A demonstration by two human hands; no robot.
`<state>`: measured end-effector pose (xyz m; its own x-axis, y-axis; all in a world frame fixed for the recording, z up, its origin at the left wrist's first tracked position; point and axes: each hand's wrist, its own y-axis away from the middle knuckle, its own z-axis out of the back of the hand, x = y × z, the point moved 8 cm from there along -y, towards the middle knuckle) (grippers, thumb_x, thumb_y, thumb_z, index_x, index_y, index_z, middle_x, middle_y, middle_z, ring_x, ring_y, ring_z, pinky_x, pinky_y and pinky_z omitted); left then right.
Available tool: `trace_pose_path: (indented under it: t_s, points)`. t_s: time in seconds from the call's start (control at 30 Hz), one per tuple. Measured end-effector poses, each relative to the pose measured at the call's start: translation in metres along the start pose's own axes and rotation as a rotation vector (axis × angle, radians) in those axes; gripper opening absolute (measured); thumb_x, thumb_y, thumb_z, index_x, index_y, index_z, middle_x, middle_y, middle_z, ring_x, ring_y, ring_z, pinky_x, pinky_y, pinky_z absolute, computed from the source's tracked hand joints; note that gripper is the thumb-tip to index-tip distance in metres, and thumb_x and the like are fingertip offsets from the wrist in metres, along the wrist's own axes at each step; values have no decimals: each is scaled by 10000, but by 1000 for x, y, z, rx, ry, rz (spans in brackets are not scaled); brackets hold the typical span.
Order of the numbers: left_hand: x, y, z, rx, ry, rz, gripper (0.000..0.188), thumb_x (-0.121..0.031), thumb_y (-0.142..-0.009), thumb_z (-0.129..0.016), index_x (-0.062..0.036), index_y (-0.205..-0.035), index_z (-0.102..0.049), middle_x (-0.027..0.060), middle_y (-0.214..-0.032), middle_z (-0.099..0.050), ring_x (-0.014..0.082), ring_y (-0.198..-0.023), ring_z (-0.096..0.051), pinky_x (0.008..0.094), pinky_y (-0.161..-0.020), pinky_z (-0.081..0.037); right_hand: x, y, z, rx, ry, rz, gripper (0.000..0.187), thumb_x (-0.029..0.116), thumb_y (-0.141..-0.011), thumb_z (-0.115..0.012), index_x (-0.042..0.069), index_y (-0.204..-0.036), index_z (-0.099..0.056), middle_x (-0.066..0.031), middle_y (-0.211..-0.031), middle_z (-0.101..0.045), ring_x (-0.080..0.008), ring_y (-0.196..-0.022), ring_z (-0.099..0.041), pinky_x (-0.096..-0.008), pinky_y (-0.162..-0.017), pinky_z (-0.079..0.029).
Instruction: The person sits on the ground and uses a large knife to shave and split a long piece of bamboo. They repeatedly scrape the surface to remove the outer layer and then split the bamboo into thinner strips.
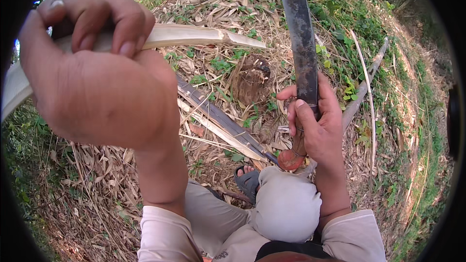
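Note:
My left hand (109, 94), raised close to the camera, has its fingers curled round a pale split bamboo strip (187, 36). The strip narrows to a pointed tip on the right and runs off the left rim. On the right, my right hand (320, 128) grips a machete (302, 39) where blade and handle meet. Its broad dark blade, mottled with rust, stands upright away from me. The reddish-brown butt of its handle shows below the fingers, above my knee. Blade and strip are apart.
A cut stump (251, 80) stands ahead between my hands. Dark and pale split bamboo lengths (221, 121) lie toward my sandalled foot (247, 182). A grey pole (361, 90) and a thin pale stick (367, 92) lie at right. Dry leaves and green plants cover the sloping ground.

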<state>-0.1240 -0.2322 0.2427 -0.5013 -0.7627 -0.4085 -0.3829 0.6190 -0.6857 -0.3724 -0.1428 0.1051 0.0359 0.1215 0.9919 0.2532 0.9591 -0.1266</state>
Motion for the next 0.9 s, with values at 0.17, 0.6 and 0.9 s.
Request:
trace_pose_path:
  t_s: [0.17,0.6,0.9]
  points:
    - [8,-3,-3,-11,-10,-54,280,-177,-1021,-509,-86,-775,-410,-3,-617,-334,100,-465,-312,271,-477,-249,-9,6,-27,125,20,-39,461,27,-1048,-423,-10,-1493,-311,-155,-1082,-662,-78,-734,-593,-212,-533,-529]
    - [2,11,-27,-279,-250,-175,386,-309,-1070,-475,-141,-728,-414,-72,-539,-318,42,-398,-253,235,-344,-195,18,27,-35,111,263,302,442,77,-1072,-429,4,-1493,-316,-104,-968,-658,-28,-595,-483,-180,-496,-425]
    - [1,12,-19,-257,-223,-234,388,-253,-1091,-436,-144,-719,-418,-68,-548,-343,34,-392,-258,227,-323,-190,7,8,-64,43,717,341,354,76,-1048,-473,-4,-1390,-423,-72,-695,-577,-151,-576,-574,-309,-532,-452]
